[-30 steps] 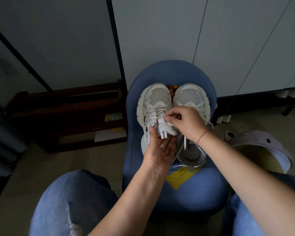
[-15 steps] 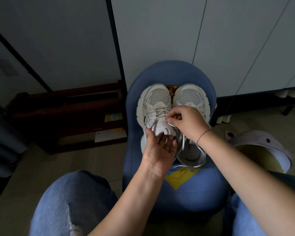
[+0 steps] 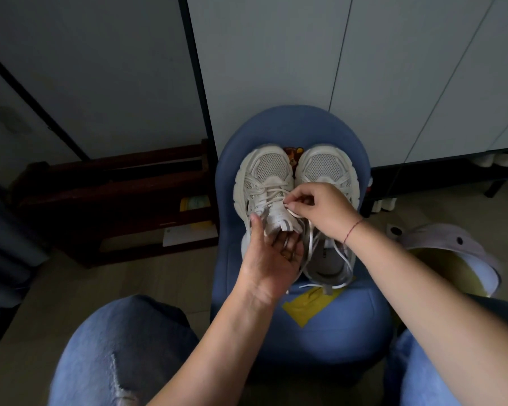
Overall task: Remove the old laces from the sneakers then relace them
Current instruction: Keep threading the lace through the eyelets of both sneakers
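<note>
Two off-white mesh sneakers stand side by side, toes away from me, on a small blue chair [image 3: 299, 332]. My left hand [image 3: 272, 259] holds the tongue of the left sneaker [image 3: 264, 183], thumb on its left edge and fingers under it. My right hand [image 3: 320, 209] pinches a white lace [image 3: 291, 210] at the upper eyelets of that shoe. The right sneaker [image 3: 326, 168] lies partly under my right hand, with loose lace ends [image 3: 335, 253] trailing over its opening.
A yellow paper [image 3: 308, 306] lies on the seat's front. A dark wooden rack [image 3: 115, 197] stands at left, white cabinet doors behind. A pale cap-like object [image 3: 452, 244] sits at right. My jeans-clad knees flank the chair.
My left hand slid slightly up onto the tongue. My right hand shifted a little left and upward while keeping its pinch on the lace.
</note>
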The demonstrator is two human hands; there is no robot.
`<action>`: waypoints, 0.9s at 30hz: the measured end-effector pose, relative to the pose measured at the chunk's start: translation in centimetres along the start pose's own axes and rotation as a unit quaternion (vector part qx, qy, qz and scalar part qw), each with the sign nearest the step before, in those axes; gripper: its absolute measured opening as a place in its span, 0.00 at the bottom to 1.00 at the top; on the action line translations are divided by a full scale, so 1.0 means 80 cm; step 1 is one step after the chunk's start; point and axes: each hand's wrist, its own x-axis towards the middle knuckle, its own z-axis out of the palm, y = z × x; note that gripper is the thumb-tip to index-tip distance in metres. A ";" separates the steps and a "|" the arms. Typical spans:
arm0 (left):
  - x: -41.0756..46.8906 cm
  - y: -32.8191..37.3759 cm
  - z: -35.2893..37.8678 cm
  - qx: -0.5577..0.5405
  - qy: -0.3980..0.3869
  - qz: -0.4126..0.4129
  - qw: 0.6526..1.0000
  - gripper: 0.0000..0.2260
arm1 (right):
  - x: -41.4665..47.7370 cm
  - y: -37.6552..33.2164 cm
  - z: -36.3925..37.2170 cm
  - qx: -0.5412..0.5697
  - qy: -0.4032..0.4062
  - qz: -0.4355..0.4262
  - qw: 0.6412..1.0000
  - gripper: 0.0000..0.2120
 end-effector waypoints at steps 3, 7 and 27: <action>0.002 0.000 0.000 0.016 -0.013 -0.012 1.000 0.11 | 0.002 0.000 -0.003 -0.018 0.000 0.003 1.000 0.04; 0.003 0.000 -0.002 0.032 0.003 -0.018 0.999 0.09 | 0.003 -0.002 0.013 -0.040 0.054 -0.020 0.998 0.02; -0.029 0.048 -0.022 0.310 0.023 0.116 0.944 0.20 | -0.069 -0.037 0.091 0.732 0.037 0.299 0.612 0.22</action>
